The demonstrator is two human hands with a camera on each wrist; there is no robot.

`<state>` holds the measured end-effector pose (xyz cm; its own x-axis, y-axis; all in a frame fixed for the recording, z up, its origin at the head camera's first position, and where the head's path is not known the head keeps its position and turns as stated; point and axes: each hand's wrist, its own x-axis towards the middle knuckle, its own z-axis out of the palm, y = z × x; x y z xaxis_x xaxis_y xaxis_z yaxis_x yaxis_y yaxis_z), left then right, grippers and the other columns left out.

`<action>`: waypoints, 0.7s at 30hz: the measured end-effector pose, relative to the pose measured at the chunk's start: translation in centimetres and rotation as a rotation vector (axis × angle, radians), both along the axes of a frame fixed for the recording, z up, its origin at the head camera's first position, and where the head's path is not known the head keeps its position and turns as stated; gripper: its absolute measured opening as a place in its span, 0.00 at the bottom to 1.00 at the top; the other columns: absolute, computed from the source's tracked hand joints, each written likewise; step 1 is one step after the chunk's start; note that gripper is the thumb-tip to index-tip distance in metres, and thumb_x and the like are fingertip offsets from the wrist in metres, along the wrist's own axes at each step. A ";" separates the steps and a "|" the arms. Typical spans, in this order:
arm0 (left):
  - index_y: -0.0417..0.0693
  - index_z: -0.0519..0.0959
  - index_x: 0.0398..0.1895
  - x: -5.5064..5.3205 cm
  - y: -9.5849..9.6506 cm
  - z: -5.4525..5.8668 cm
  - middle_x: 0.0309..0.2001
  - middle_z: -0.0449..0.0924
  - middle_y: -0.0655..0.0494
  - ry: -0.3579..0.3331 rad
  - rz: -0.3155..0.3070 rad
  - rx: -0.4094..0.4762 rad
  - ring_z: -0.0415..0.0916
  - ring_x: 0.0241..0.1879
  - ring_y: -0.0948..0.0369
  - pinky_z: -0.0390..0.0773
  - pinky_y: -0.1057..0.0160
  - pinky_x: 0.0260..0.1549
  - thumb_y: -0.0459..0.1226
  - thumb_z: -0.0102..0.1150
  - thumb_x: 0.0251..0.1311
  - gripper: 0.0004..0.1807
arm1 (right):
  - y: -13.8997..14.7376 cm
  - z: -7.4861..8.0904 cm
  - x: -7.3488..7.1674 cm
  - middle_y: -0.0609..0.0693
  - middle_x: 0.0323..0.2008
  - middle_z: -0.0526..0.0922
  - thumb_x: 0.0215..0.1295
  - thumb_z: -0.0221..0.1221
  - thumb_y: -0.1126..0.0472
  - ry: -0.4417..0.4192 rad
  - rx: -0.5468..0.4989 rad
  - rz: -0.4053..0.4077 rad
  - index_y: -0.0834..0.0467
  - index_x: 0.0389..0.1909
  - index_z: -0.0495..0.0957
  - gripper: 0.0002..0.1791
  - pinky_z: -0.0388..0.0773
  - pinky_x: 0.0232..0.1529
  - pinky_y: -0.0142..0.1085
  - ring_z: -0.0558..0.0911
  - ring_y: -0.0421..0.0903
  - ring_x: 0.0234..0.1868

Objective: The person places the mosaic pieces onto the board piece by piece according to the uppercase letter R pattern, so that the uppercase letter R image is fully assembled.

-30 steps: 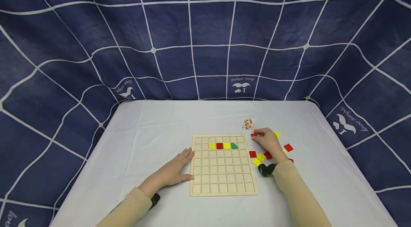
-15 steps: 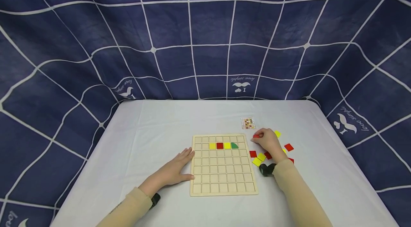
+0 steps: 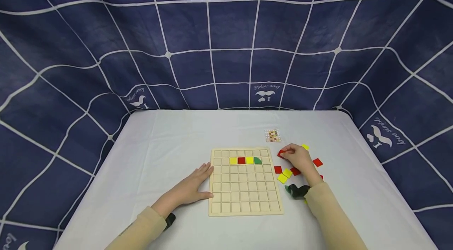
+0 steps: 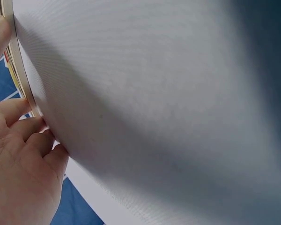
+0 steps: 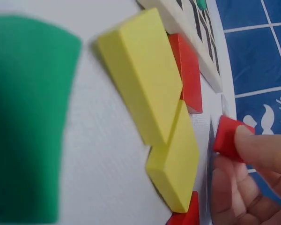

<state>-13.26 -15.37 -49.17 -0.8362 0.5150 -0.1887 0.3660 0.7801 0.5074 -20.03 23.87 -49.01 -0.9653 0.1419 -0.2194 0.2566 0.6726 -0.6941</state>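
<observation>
My right hand (image 3: 298, 158) pinches a red square tile (image 3: 281, 154) between thumb and fingers, just right of the wooden grid board (image 3: 233, 188). In the right wrist view the red tile (image 5: 224, 135) appears tilted, with the thumb across one face. My left hand (image 3: 187, 189) rests with extended fingers against the board's left edge; the left wrist view shows its fingertips touching the rim. In the board's second row from the far side sit a yellow tile (image 3: 233, 160), a red tile (image 3: 242, 160), another yellow tile (image 3: 249, 160) and a green quarter-round piece (image 3: 257, 160).
Loose red and yellow tiles (image 3: 282, 178) lie right of the board, some partly under the right arm. A green piece (image 5: 28, 117) fills the near side of the right wrist view. A small printed pattern card (image 3: 273, 136) lies beyond the board's far right corner.
My right hand has shifted slightly toward me with the red tile, which has turned in its fingers. The left hand keeps its place on the board's edge.
</observation>
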 end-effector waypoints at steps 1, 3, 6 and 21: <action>0.42 0.55 0.77 0.0 0.0 0.0 0.79 0.47 0.45 -0.003 0.001 0.003 0.43 0.79 0.49 0.50 0.47 0.76 0.53 0.66 0.57 0.50 | 0.0 0.0 0.1 0.52 0.33 0.82 0.65 0.64 0.57 0.011 -0.007 0.004 0.59 0.44 0.81 0.11 0.72 0.31 0.30 0.75 0.46 0.32; 0.42 0.55 0.77 0.1 0.0 0.0 0.79 0.47 0.45 -0.006 0.000 0.010 0.43 0.79 0.49 0.50 0.47 0.76 0.53 0.66 0.57 0.50 | -0.1 0.1 0.4 0.53 0.34 0.83 0.65 0.64 0.57 0.037 -0.031 0.011 0.59 0.45 0.81 0.12 0.73 0.31 0.30 0.76 0.46 0.32; 0.42 0.55 0.77 0.1 0.0 0.0 0.79 0.47 0.45 -0.002 0.000 0.004 0.43 0.79 0.49 0.50 0.47 0.76 0.53 0.66 0.57 0.50 | -0.4 0.3 0.7 0.54 0.37 0.84 0.66 0.64 0.56 0.076 -0.081 0.036 0.60 0.46 0.81 0.13 0.75 0.33 0.29 0.78 0.45 0.33; 0.44 0.55 0.77 -0.1 -0.2 -0.5 0.79 0.47 0.47 0.013 -0.003 -0.014 0.43 0.79 0.51 0.51 0.48 0.76 0.54 0.66 0.57 0.50 | -4.5 0.7 1.9 0.49 0.34 0.86 0.61 0.67 0.58 0.064 -0.202 0.190 0.56 0.41 0.82 0.09 0.77 0.33 0.30 0.80 0.43 0.31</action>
<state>-13.34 -15.52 -49.66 -0.8368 0.5152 -0.1852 0.3750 0.7859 0.4918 -18.09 19.38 -48.28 -0.9832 -0.0837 -0.1625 0.0903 0.5507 -0.8298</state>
